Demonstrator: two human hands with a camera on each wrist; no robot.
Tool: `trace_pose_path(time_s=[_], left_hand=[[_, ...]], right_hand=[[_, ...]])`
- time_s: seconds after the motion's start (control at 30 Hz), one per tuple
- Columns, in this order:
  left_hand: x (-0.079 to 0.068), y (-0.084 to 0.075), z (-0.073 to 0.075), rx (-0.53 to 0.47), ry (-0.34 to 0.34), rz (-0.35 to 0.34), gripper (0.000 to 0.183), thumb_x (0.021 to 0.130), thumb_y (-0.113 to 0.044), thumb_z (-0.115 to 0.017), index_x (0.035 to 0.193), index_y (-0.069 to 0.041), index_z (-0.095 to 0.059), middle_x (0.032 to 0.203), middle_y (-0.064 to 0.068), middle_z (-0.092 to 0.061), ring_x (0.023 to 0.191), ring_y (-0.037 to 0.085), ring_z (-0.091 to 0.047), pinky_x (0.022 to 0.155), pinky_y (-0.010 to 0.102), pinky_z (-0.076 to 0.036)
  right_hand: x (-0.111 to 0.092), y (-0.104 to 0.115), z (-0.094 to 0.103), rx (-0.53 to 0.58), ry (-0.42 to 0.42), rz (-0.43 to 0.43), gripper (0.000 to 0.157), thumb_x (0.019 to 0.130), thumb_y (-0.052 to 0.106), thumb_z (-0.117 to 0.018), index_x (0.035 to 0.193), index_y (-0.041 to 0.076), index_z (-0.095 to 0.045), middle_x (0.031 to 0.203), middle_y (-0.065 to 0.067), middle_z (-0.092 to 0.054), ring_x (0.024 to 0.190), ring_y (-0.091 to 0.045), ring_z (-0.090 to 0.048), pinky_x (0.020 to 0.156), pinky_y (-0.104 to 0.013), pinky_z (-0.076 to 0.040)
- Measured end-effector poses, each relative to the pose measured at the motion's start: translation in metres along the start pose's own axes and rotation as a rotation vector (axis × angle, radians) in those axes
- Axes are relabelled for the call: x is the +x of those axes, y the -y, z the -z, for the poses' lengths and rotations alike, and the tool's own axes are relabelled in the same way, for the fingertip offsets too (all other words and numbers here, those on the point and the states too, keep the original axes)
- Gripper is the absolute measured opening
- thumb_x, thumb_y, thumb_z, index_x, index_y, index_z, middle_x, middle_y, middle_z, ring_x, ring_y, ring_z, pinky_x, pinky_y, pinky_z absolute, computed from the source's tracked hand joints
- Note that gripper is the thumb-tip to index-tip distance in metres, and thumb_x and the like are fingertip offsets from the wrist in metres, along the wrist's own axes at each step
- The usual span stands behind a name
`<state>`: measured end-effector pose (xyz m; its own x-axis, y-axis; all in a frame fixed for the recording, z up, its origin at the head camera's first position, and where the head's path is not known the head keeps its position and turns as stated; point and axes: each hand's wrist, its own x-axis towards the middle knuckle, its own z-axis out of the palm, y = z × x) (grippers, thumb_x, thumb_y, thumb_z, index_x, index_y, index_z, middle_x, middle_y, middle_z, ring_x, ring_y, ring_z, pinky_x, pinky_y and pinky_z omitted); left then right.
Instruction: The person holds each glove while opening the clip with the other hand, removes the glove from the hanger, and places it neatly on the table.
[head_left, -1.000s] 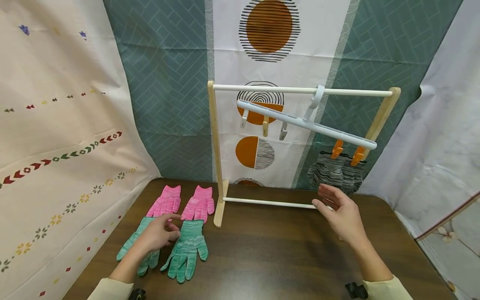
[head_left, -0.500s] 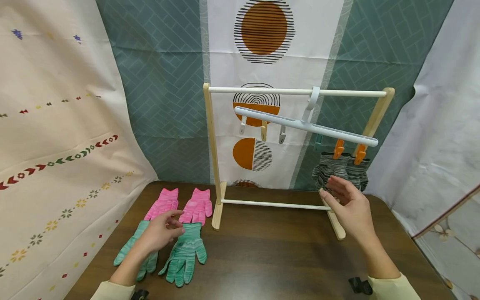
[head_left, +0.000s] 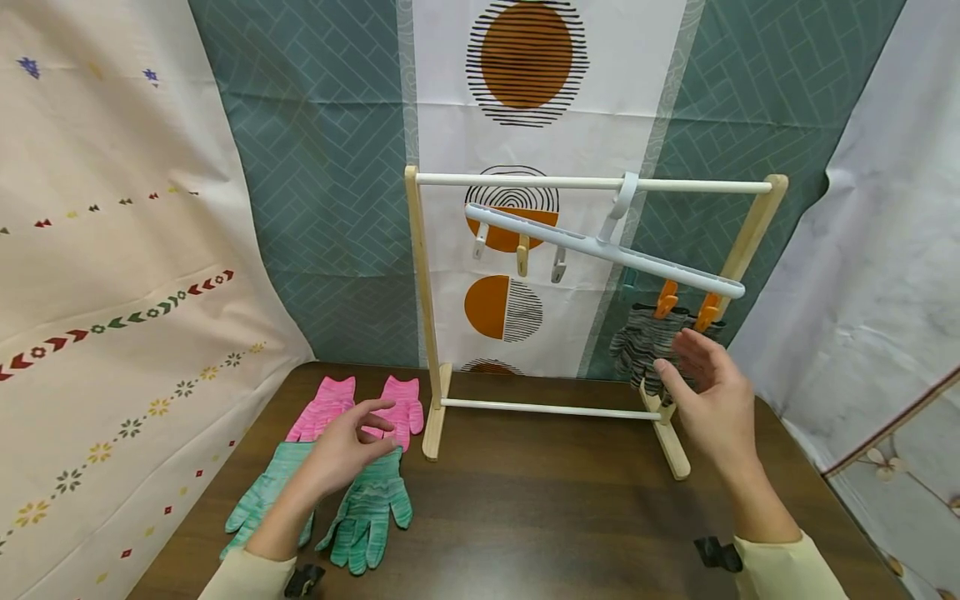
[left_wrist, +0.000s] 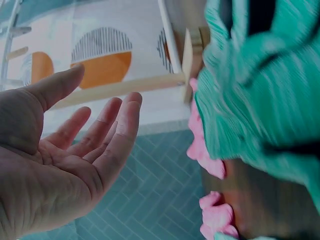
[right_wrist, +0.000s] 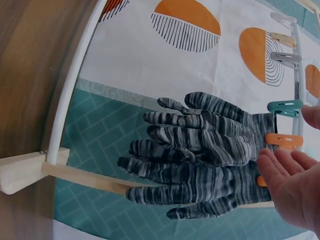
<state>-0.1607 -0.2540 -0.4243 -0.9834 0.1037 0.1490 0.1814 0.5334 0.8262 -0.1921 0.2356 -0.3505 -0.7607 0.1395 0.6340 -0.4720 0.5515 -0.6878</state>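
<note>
My left hand [head_left: 345, 454] hovers above the gloves on the table, fingers loosely bent and holding nothing. Below it lie two green gloves [head_left: 375, 517], and behind these are two pink gloves [head_left: 330, 404]. My right hand [head_left: 716, 408], thumb apart from the fingers, is beside two grey-black striped gloves [right_wrist: 210, 135] that hang by their cuffs. Orange clothespins [head_left: 666, 298] fasten them to a pale hanger [head_left: 555, 239], which tilts down to the right. In the right wrist view its fingertips are by the cuffs; whether they touch I cannot tell.
A rack [head_left: 427, 292] with wooden sides and white bars carries the hanger. White and tan clothespins [head_left: 522, 254], a grey one [head_left: 558, 265] and a teal one [right_wrist: 285, 106] also hang there. Patterned cloth [head_left: 322, 208] encloses the dark table [head_left: 525, 517].
My left hand has shifted right and slightly up over the gloves. The right hand has moved right and up along the hanging gloves. The hanger and grey gloves have swung a little.
</note>
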Motion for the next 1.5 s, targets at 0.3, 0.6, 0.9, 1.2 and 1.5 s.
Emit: trace_pose_path(time_s=[0.3,0.6,0.9,1.2,1.5], left_hand=[[0.007,-0.014,-0.015,-0.047,-0.014,-0.019,0.058,0.094,-0.009,-0.082,0.148,-0.011,-0.06,0.124,0.016,-0.07,0.095,0.025,-0.073,0.075,0.033,-0.06],[0.012,-0.029,-0.025,-0.037,-0.002,-0.06,0.06,0.093,-0.015,-0.084,0.148,-0.011,-0.061,0.126,0.016,-0.069,0.101,0.028,-0.072,0.078,0.037,-0.061],[0.018,-0.038,-0.036,-0.054,0.017,-0.106,0.057,0.093,-0.015,-0.084,0.145,-0.009,-0.062,0.117,0.008,-0.072,0.098,0.023,-0.071,0.072,0.032,-0.059],[0.021,-0.046,-0.045,-0.102,0.042,-0.115,0.056,0.093,-0.015,-0.084,0.145,-0.011,-0.062,0.115,0.009,-0.071,0.094,0.023,-0.072,0.067,0.035,-0.06],[0.027,-0.053,-0.052,-0.099,0.049,-0.143,0.056,0.093,-0.017,-0.084,0.144,-0.014,-0.063,0.115,0.006,-0.072,0.094,0.021,-0.071,0.074,0.032,-0.06]], right_hand=[[0.007,0.003,-0.002,0.002,-0.111,0.065,0.062,0.092,0.004,-0.083,0.149,0.006,-0.059,0.143,-0.016,-0.063,0.131,-0.019,-0.061,0.104,-0.016,-0.046],[0.016,0.009,-0.002,-0.045,-0.174,0.168,0.064,0.09,0.004,-0.085,0.149,0.003,-0.059,0.145,-0.016,-0.062,0.132,-0.034,-0.059,0.103,-0.014,-0.045],[0.029,0.013,-0.006,-0.096,-0.125,0.199,0.069,0.091,0.008,-0.085,0.153,0.003,-0.055,0.15,-0.017,-0.058,0.133,-0.039,-0.059,0.101,-0.01,-0.043],[0.042,0.016,-0.006,-0.163,-0.057,0.096,0.071,0.097,0.02,-0.08,0.158,0.003,-0.047,0.15,-0.022,-0.058,0.126,-0.041,-0.064,0.097,-0.053,-0.055],[0.05,0.017,-0.01,-0.157,-0.029,0.017,0.07,0.101,0.029,-0.075,0.159,0.005,-0.046,0.146,-0.02,-0.063,0.115,-0.043,-0.069,0.095,-0.058,-0.054]])
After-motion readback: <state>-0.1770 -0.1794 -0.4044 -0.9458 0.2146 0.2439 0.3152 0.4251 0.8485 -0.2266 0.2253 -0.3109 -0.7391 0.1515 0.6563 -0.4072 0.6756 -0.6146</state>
